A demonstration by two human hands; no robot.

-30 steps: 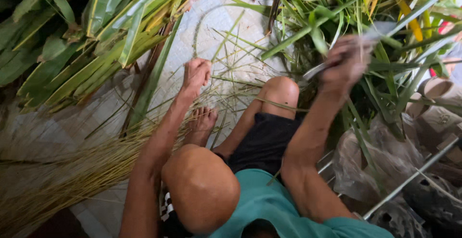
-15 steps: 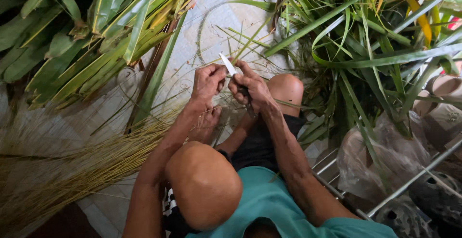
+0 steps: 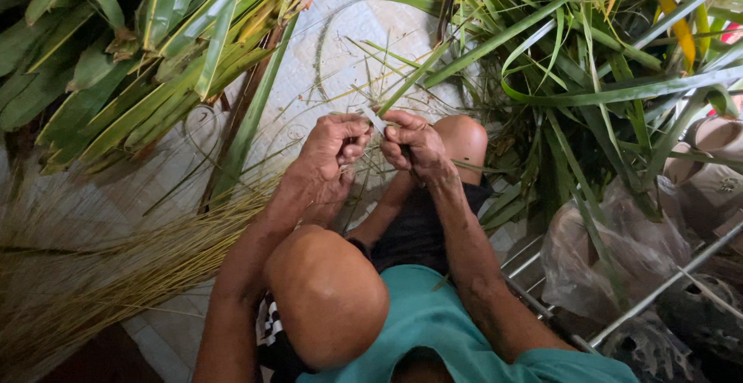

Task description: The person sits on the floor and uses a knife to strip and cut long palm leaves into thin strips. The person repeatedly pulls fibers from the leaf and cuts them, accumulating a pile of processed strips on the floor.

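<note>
far left floor: heap of thin stripped stalks (image 3: 116, 275), yellow-green, fanned out across the pale tiled floor (image 3: 325, 50), tips running toward the person's left knee.
upper left: pile of broad palm leaves (image 3: 139, 66), green going yellow at the edges, lying slantwise, one long leaf reaching down toward the stalks.
left knee: bare knee (image 3: 325, 294) raised, low centre of view, forearm passing just beside it.
left hand: left hand (image 3: 333, 155) curled, fingers closed, thumb and forefinger pinching one end of a narrow leaf strip (image 3: 410, 81); what else sits in the palm cannot be told.
leaf strip: thin green blade, runs from between the two hands up and to the right toward the leaf pile; held above the floor, in front of the shins.
knife: small pale blade (image 3: 377, 122) showing between the hands, just at the fingertips; handle hidden.
right hand: right hand (image 3: 414, 147) closed in a fist, fingers wrapped, gripping the knife, knuckles almost touching the left hand.
right knee: right knee (image 3: 464, 135) bent, just behind the right hand.
clothes: teal shirt (image 3: 441, 329), dark shorts (image 3: 418, 228).
right side: big tangle of long green leaves (image 3: 588, 66), a few yellow.
lower right: plastic bags (image 3: 611, 251) and metal bars (image 3: 665, 282), clay-coloured pots (image 3: 712, 159) at the edge.
</note>
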